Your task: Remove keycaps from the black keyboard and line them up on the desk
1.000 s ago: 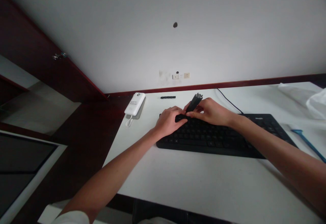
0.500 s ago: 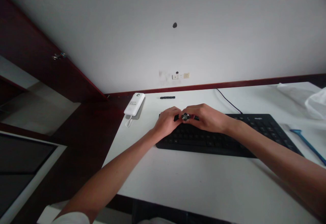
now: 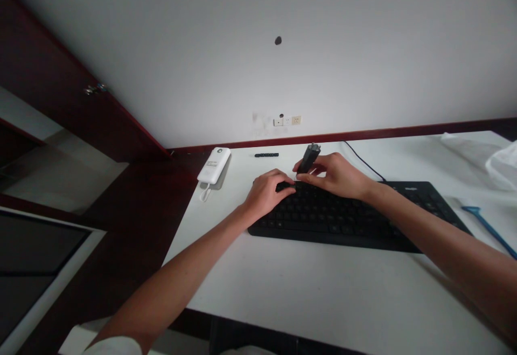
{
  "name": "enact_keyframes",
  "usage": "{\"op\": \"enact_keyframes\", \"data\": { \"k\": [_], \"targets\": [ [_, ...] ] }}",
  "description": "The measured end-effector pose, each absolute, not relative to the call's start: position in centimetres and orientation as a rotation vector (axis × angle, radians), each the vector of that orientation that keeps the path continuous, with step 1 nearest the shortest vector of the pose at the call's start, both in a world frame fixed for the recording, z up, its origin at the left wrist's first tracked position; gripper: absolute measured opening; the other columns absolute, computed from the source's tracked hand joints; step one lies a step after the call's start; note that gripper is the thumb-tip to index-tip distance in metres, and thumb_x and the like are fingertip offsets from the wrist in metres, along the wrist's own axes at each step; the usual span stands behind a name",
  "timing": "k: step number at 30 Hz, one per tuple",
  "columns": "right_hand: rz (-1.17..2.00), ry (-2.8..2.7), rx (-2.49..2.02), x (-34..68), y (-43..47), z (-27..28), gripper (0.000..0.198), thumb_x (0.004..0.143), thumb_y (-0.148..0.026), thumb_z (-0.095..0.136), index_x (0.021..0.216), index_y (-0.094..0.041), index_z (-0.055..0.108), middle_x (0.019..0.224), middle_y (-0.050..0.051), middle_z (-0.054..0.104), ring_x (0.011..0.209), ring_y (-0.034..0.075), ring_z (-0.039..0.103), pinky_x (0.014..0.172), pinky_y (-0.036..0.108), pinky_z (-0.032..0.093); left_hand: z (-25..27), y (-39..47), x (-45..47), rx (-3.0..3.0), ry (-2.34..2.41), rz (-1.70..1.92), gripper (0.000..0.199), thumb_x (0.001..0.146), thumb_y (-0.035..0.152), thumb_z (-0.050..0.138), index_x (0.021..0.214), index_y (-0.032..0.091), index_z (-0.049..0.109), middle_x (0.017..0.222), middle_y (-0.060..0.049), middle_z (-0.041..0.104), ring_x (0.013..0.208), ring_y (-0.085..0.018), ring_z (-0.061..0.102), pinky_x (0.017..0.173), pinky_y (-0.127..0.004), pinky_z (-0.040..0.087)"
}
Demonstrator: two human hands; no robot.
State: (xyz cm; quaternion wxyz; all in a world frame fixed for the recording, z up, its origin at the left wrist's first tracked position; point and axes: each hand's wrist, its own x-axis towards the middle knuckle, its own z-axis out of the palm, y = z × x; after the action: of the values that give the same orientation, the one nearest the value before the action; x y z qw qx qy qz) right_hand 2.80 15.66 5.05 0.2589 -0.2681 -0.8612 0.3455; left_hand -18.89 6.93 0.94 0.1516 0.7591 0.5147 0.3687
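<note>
A black keyboard (image 3: 311, 224) lies on the white table under both hands. My left hand (image 3: 269, 189) is at its upper left, thumb and forefinger nearly together just over the keys. Whatever may be between those fingertips is too small to make out. In my right hand (image 3: 337, 177), above the keyboard's back edge, is a short dark tool with metal prongs on its upper end (image 3: 310, 157). It tilts up and to the right, and the fingers hide its lower part. Behind the left hand a row of several small black pieces, like keycaps (image 3: 266, 155), lies on the table.
A white power bank (image 3: 214, 164) with a short cable lies at the table's left edge. To the right are a blue-handled tool (image 3: 490, 228) and a crumpled white plastic bag (image 3: 484, 153). The keyboard's cable (image 3: 363, 160) runs to the back edge, near the wall.
My right hand has moved up and slightly right, away from the left hand. The dark tool it holds now stands more upright, its length in view. My left hand stays on the keyboard.
</note>
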Motion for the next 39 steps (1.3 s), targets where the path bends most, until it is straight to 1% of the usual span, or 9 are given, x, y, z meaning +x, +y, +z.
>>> {"op": "enact_keyframes", "data": {
  "k": [2,9,14,16,21,25,28,32,39],
  "targets": [
    [0.976,-2.213,-0.781,2.8,15.9,4.9,0.031,0.089,-0.046,0.072,0.106,-0.021,0.078,0.102,0.006,0.080,0.084,0.024,0.075,0.080,0.039,0.062,0.9,7.0,-18.9,2.168,1.479,1.064,0.011,0.089,0.026,0.078,0.098,0.022,0.074,0.102,-0.002,0.073,0.097,-0.019,0.070,0.093,-0.033,0.054],
    [1.356,-1.891,-0.787,2.2,16.4,3.9,0.044,0.083,-0.051,0.077,0.109,-0.016,0.071,0.094,0.011,0.078,0.086,0.028,0.075,0.076,0.042,0.061,1.0,7.1,-18.8,1.965,1.516,1.216,0.032,0.086,0.031,0.082,0.113,0.020,0.068,0.101,-0.003,0.073,0.088,-0.017,0.068,0.082,-0.030,0.055],
    [1.058,-1.929,-0.712,2.4,16.4,3.8,0.016,0.090,-0.035,0.067,0.095,-0.021,0.072,0.118,0.010,0.075,0.114,0.029,0.068,0.101,0.045,0.052,1.1,7.8,-19.9,1.868,1.542,1.388,0.020,0.097,0.037,0.067,0.105,0.019,0.071,0.098,-0.005,0.074,0.082,-0.016,0.066,0.073,-0.027,0.051],
    [0.857,-1.983,-0.734,2.8,16.4,4.1,0.008,0.088,-0.023,0.061,0.087,-0.021,0.069,0.114,0.009,0.075,0.109,0.028,0.068,0.096,0.043,0.052,0.8,8.5,-21.1,1.872,1.613,1.460,0.022,0.099,0.038,0.062,0.097,0.019,0.072,0.094,-0.005,0.074,0.079,-0.015,0.063,0.072,-0.027,0.048],
    [0.540,-2.218,-0.758,2.8,15.6,4.7,0.016,0.078,-0.009,0.055,0.086,-0.020,0.064,0.084,0.004,0.069,0.075,0.020,0.062,0.070,0.032,0.047,-0.4,10.0,-23.6,1.743,1.648,1.456,0.029,0.099,0.041,0.059,0.088,0.017,0.072,0.081,-0.003,0.071,0.072,-0.015,0.062,0.070,-0.026,0.046],
    [0.575,-2.411,-0.692,2.2,14.7,4.5,0.017,0.081,-0.016,0.063,0.097,-0.021,0.067,0.082,0.002,0.067,0.067,0.016,0.059,0.065,0.030,0.044,-0.5,10.1,-23.7,1.656,1.623,1.465,0.030,0.097,0.042,0.059,0.086,0.017,0.071,0.073,-0.001,0.067,0.067,-0.014,0.060,0.066,-0.025,0.044],
    [0.655,-2.498,-0.622,2.0,14.6,4.1,0.017,0.088,-0.025,0.066,0.103,-0.024,0.073,0.093,0.004,0.072,0.076,0.018,0.066,0.071,0.030,0.049,-0.4,10.1,-23.5,1.625,1.616,1.467,0.031,0.097,0.042,0.058,0.085,0.016,0.071,0.068,-0.001,0.064,0.065,-0.014,0.058,0.064,-0.024,0.044],
    [0.792,-2.571,-0.522,2.1,15.1,3.4,0.026,0.086,-0.018,0.065,0.108,-0.027,0.077,0.109,0.004,0.077,0.099,0.022,0.072,0.089,0.034,0.054,-0.6,10.2,-23.6,1.577,1.590,1.482,0.032,0.097,0.043,0.058,0.086,0.016,0.071,0.070,-0.002,0.064,0.066,-0.014,0.059,0.065,-0.024,0.045],
    [0.819,-2.582,-0.634,1.9,15.1,3.2,0.033,0.081,-0.013,0.064,0.108,-0.025,0.078,0.107,0.002,0.079,0.096,0.022,0.074,0.091,0.035,0.056,-1.1,10.5,-24.0,1.570,1.569,1.507,0.031,0.097,0.042,0.059,0.086,0.016,0.072,0.066,0.000,0.061,0.063,-0.013,0.057,0.062,-0.023,0.042]
  ]
}}
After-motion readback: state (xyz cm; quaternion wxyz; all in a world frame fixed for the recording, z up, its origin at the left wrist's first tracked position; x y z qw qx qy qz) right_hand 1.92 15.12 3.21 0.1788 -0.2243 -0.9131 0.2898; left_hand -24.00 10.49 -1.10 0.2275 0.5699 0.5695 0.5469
